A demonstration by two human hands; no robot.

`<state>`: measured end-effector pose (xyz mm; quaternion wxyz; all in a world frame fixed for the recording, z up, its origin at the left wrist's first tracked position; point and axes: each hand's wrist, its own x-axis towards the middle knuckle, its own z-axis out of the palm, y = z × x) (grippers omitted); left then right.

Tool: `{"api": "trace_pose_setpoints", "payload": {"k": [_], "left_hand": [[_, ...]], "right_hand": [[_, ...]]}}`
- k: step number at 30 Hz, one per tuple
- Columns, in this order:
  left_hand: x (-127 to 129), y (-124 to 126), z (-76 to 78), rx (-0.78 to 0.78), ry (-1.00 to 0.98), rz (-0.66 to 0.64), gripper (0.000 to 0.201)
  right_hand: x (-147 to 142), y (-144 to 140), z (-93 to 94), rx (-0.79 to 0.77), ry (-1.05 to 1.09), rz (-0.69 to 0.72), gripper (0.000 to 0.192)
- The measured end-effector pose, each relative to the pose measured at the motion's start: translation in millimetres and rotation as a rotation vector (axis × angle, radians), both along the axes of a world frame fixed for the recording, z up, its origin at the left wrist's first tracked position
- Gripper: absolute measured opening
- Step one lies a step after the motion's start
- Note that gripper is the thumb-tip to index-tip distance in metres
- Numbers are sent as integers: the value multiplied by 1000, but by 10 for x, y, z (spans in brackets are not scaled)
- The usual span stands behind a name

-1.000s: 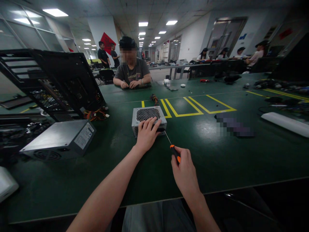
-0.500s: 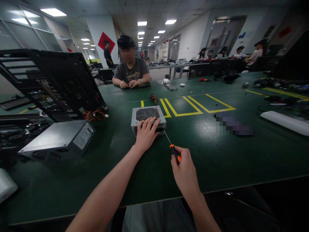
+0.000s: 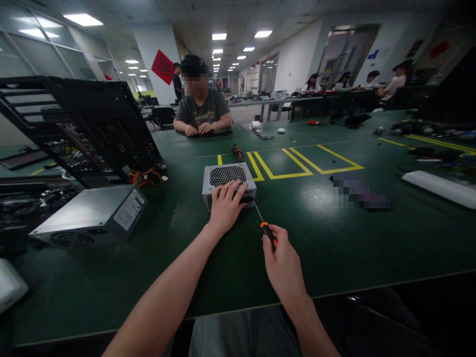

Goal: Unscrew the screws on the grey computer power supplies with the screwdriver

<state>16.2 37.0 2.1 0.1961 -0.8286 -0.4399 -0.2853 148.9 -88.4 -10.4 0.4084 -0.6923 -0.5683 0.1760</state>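
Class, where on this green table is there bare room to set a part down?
Bare: near the table edge, between the forearms, and right of the screwdriver. Crowded: left, around the second supply and case.

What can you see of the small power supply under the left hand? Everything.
The small power supply is a silver sheet-metal box, sitting flat on the green table beside yellow floor-style markings. Its top carries a honeycomb vent grille; the near face looks perforated too. Coloured cables trail from its far side. The left hand rests on its near top edge, and the tip of the screwdriver held in the right hand meets its near right corner.
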Motion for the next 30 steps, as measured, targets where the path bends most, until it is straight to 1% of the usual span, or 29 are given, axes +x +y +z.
{"api": "trace_pose_setpoints", "payload": {"k": [2,7,9,16,20,23,27,30], "left_hand": [[5,-1,-2,-1,-11,-6,51],[12,-6,6,-5,-15,-9,52],[10,-5,5,0,-14,-7,52],[-7,4,2,-2,3,0,50],[-9,0,1,6,-2,-5,50],[-4,0,-4,7,-5,-5,49],[2,1,-8,1,-23,-4,49],[-1,-7,4,-6,-35,-17,48]], "right_hand": [[-8,-3,-5,8,-40,5,26],[-17,-5,-29,147,-188,23,27],[-19,-8,-32,169,-219,15,28],[22,-4,-44,128,-204,-53,29],[37,10,-45,81,-123,-24,35],[23,15,-25,61,-70,-3,31],[1,12,-1,90,-125,-17,26],[-1,2,0,75,-126,-42,24]]}}
